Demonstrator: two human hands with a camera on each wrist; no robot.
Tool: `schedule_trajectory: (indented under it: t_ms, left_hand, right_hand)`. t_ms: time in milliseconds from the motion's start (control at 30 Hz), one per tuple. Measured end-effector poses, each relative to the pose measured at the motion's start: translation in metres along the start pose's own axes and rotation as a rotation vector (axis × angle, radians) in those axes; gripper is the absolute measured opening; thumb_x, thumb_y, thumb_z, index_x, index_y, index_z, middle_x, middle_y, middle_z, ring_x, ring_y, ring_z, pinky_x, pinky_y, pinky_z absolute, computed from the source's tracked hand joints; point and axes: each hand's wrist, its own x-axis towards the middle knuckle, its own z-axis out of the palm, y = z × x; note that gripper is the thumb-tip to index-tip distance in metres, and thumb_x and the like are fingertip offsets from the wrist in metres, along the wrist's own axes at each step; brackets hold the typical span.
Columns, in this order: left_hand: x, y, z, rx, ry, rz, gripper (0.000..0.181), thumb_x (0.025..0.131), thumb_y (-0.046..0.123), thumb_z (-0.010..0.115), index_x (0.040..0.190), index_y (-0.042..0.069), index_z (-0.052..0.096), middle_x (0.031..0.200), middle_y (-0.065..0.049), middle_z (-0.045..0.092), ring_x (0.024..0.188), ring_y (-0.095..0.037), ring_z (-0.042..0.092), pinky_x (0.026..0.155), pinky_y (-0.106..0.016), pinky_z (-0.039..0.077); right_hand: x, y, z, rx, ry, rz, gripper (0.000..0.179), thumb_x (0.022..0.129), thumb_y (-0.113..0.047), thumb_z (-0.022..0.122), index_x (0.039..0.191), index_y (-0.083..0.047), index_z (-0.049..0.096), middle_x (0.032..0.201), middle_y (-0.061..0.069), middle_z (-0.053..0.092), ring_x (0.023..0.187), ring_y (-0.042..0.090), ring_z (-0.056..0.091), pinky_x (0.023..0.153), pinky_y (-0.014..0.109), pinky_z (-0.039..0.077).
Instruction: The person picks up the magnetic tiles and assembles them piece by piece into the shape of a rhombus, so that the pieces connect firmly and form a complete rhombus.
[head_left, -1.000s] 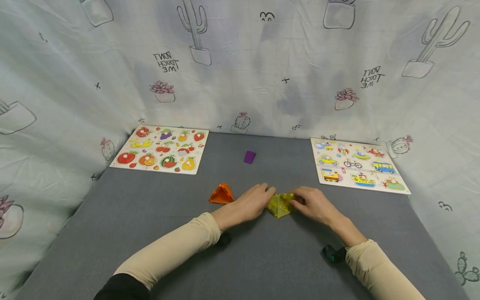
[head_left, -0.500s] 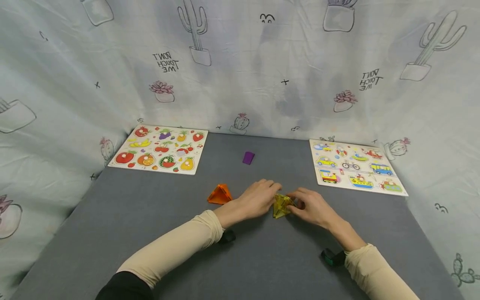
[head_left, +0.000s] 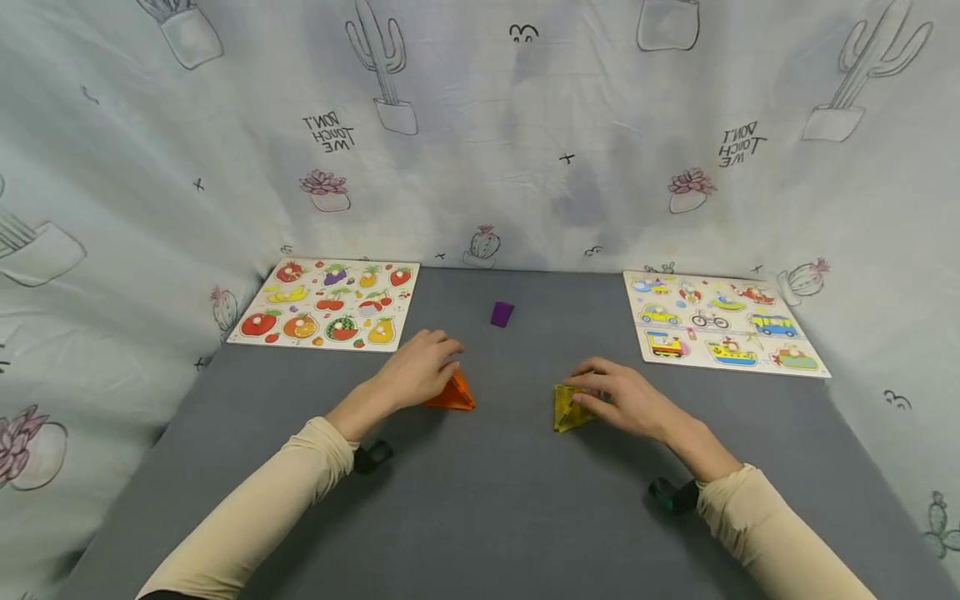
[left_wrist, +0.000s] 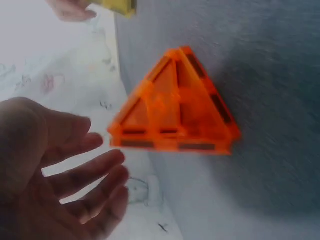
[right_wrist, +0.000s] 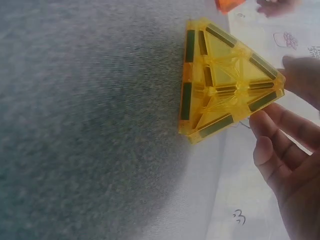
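A yellow translucent pyramid of triangular magnetic tiles (right_wrist: 235, 85) stands on the grey table right of the middle. My right hand (head_left: 626, 398) holds it near its tip, thumb on one side and fingers on the other. To the left, an orange pyramid of magnetic tiles (left_wrist: 175, 107) also stands on the table, partly covered by my left hand (head_left: 420, 367) in the head view. The left wrist view shows the left fingers (left_wrist: 95, 175) loosely bent beside the orange pyramid, with a gap between them and it.
A small purple piece (head_left: 502, 314) lies farther back at the middle. A fruit puzzle board (head_left: 326, 304) lies at the back left, a vehicle puzzle board (head_left: 723, 325) at the back right. A printed cloth (head_left: 465, 125) hangs behind the table.
My left hand has let go of the yellow pyramid and moved left to the orange one. My right hand has stayed at the yellow pyramid, which has turned slightly from its earlier stance.
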Motion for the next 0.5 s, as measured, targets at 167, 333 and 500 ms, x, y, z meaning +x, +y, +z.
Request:
schedule_trajectory:
  t_ms: [167, 333, 500]
  left_hand:
    - [-0.007, -0.010, 0.001, -0.101, -0.099, 0.018, 0.022, 0.097, 0.013, 0.060, 0.114, 0.005, 0.072, 0.112, -0.010, 0.069, 0.103, -0.027, 0.064, 0.091, -0.041, 0.052]
    - [-0.012, -0.013, 0.003, -0.145, -0.107, 0.022, 0.020, 0.096, 0.010, 0.061, 0.111, 0.004, 0.073, 0.108, -0.010, 0.070, 0.098, -0.023, 0.066, 0.084, -0.037, 0.056]
    - [-0.015, -0.012, 0.004, -0.150, -0.098, -0.018, 0.020, 0.095, 0.017, 0.063, 0.108, 0.005, 0.074, 0.104, -0.008, 0.069, 0.091, -0.019, 0.062, 0.076, -0.033, 0.053]
  right_hand:
    - [0.002, 0.003, -0.002, 0.016, -0.007, -0.004, 0.019, 0.089, -0.008, 0.070, 0.107, -0.009, 0.076, 0.107, 0.002, 0.066, 0.085, 0.007, 0.061, 0.067, 0.024, 0.051]
    - [0.002, 0.002, -0.001, 0.068, -0.008, 0.061, 0.014, 0.088, -0.009, 0.071, 0.101, -0.010, 0.076, 0.103, 0.001, 0.069, 0.079, 0.002, 0.060, 0.064, 0.021, 0.050]
    - [0.001, 0.000, 0.001, 0.109, 0.027, 0.169, 0.011, 0.087, -0.009, 0.072, 0.098, -0.009, 0.074, 0.092, -0.001, 0.070, 0.067, -0.002, 0.056, 0.057, 0.020, 0.048]
